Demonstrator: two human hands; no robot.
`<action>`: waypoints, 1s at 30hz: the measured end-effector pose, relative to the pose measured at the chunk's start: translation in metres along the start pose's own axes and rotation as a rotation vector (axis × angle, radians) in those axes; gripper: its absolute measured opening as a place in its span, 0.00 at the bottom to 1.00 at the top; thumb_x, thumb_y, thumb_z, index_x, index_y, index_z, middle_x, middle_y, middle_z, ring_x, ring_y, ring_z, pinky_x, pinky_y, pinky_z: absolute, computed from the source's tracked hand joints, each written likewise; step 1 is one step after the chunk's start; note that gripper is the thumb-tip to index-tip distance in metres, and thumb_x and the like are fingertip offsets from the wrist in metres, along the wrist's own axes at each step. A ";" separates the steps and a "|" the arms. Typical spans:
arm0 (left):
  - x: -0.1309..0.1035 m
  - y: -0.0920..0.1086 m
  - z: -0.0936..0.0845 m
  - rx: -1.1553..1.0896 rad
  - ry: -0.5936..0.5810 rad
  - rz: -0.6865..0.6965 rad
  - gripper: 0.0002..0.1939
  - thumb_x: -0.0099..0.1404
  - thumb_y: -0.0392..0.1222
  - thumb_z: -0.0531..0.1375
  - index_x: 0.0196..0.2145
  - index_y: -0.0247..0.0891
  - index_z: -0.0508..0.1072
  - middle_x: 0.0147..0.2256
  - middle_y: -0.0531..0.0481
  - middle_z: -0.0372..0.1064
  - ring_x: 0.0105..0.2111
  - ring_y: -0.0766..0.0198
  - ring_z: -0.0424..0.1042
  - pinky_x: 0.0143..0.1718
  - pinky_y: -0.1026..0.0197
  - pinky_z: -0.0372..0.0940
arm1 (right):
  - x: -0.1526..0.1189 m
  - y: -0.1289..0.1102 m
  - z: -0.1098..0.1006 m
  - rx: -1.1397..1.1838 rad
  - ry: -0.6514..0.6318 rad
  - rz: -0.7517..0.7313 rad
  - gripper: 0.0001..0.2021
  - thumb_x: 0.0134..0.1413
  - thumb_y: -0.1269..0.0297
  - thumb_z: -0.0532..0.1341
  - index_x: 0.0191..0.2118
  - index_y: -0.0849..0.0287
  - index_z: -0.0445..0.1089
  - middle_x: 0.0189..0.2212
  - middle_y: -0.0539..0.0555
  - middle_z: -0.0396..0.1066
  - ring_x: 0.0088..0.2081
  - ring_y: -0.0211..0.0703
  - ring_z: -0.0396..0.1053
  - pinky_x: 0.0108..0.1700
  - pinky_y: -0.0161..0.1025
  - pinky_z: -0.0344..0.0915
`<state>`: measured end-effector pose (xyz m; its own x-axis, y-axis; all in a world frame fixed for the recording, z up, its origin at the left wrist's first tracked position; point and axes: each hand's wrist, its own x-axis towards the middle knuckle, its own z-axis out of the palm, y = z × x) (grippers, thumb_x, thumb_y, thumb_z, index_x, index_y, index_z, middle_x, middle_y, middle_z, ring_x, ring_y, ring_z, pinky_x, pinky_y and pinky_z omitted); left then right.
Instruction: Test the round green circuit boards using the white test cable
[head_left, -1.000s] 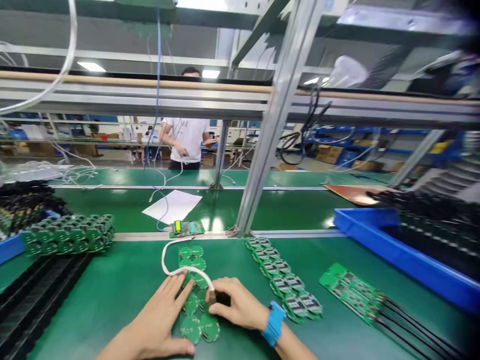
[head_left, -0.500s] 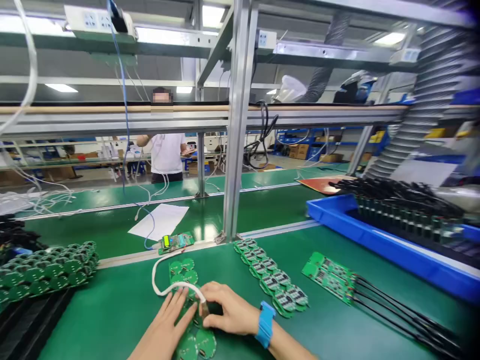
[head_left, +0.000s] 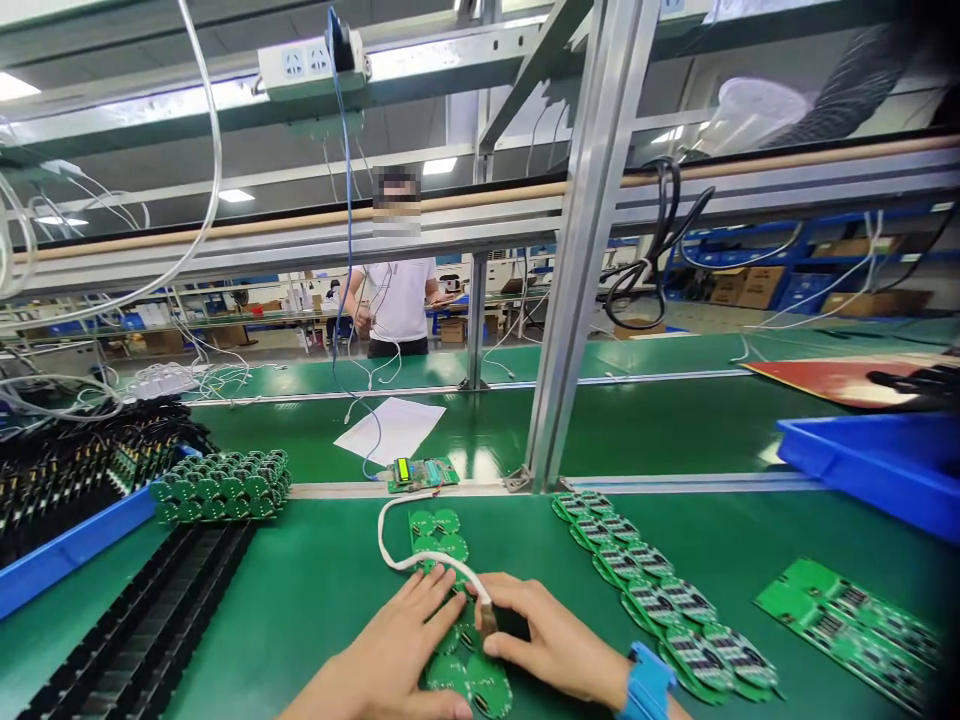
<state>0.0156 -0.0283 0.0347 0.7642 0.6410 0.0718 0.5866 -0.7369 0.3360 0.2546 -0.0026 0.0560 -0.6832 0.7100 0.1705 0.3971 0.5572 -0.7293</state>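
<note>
A row of round green circuit boards (head_left: pixel 442 540) lies on the green bench in front of me. My left hand (head_left: pixel 397 655) rests flat on the boards, fingers spread. My right hand (head_left: pixel 551 645), with a blue wristband (head_left: pixel 646 682), pinches the brown plug (head_left: pixel 487 620) at the end of a white cable (head_left: pixel 405 555) and presses it onto a board. The cable loops back to a small tester board with a lit yellow display (head_left: pixel 420 472).
A line of overlapping green boards (head_left: pixel 652 590) and rectangular boards (head_left: pixel 847 620) lie to the right. Blue bins (head_left: pixel 870 465) (head_left: pixel 67 545), stacked round boards (head_left: pixel 221 485) and black trays (head_left: pixel 142 630) flank me. A metal post (head_left: pixel 574 270) stands ahead. A person in white stands beyond.
My head has turned, shifting the view left and slightly up; the blue bin moved toward the right edge. Both hands stay on the boards with the plug held.
</note>
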 end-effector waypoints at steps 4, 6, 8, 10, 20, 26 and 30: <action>-0.002 -0.004 0.004 -0.002 0.022 -0.002 0.49 0.63 0.70 0.52 0.68 0.40 0.35 0.67 0.42 0.26 0.66 0.43 0.33 0.64 0.40 0.39 | 0.000 0.000 0.000 -0.002 0.001 0.002 0.09 0.54 0.58 0.62 0.36 0.57 0.74 0.36 0.55 0.74 0.44 0.50 0.69 0.51 0.42 0.61; -0.003 -0.007 0.007 -0.003 0.059 -0.018 0.49 0.63 0.71 0.52 0.68 0.41 0.35 0.67 0.42 0.24 0.66 0.42 0.32 0.64 0.40 0.40 | 0.000 0.001 0.000 -0.001 0.001 -0.004 0.09 0.54 0.58 0.62 0.35 0.57 0.74 0.36 0.55 0.74 0.44 0.50 0.69 0.51 0.42 0.61; -0.004 -0.008 0.008 -0.005 0.068 -0.025 0.49 0.63 0.71 0.51 0.68 0.41 0.34 0.67 0.43 0.25 0.66 0.43 0.33 0.64 0.41 0.40 | 0.001 0.002 0.000 -0.002 0.004 -0.007 0.09 0.54 0.57 0.62 0.35 0.57 0.74 0.36 0.55 0.74 0.44 0.49 0.69 0.51 0.42 0.62; -0.004 -0.008 0.006 -0.002 0.045 -0.017 0.50 0.62 0.71 0.53 0.68 0.42 0.34 0.67 0.43 0.25 0.66 0.44 0.34 0.64 0.41 0.40 | 0.001 0.003 0.000 -0.002 0.009 -0.010 0.10 0.55 0.56 0.62 0.34 0.57 0.73 0.36 0.55 0.74 0.43 0.50 0.69 0.50 0.42 0.62; -0.001 0.000 -0.003 0.027 -0.025 0.014 0.51 0.62 0.68 0.56 0.68 0.38 0.36 0.67 0.43 0.28 0.66 0.46 0.32 0.65 0.42 0.36 | 0.000 0.002 -0.001 0.031 -0.007 -0.020 0.10 0.56 0.55 0.61 0.34 0.57 0.73 0.37 0.56 0.74 0.44 0.50 0.69 0.48 0.41 0.64; -0.002 -0.001 -0.003 0.036 0.029 0.046 0.51 0.62 0.68 0.56 0.68 0.36 0.37 0.67 0.43 0.29 0.66 0.48 0.33 0.66 0.45 0.35 | 0.000 0.002 -0.002 0.056 -0.014 -0.017 0.11 0.57 0.54 0.61 0.34 0.57 0.73 0.39 0.56 0.74 0.45 0.50 0.69 0.50 0.42 0.63; -0.002 -0.001 -0.004 0.014 -0.034 0.035 0.49 0.63 0.68 0.55 0.68 0.34 0.41 0.67 0.42 0.33 0.66 0.49 0.36 0.66 0.46 0.36 | -0.001 0.001 -0.003 0.055 -0.010 -0.018 0.10 0.57 0.56 0.61 0.33 0.57 0.72 0.39 0.56 0.73 0.46 0.50 0.68 0.50 0.42 0.63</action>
<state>0.0122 -0.0283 0.0379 0.7926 0.6076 0.0515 0.5630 -0.7616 0.3209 0.2573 -0.0013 0.0570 -0.6960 0.6957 0.1778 0.3503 0.5451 -0.7617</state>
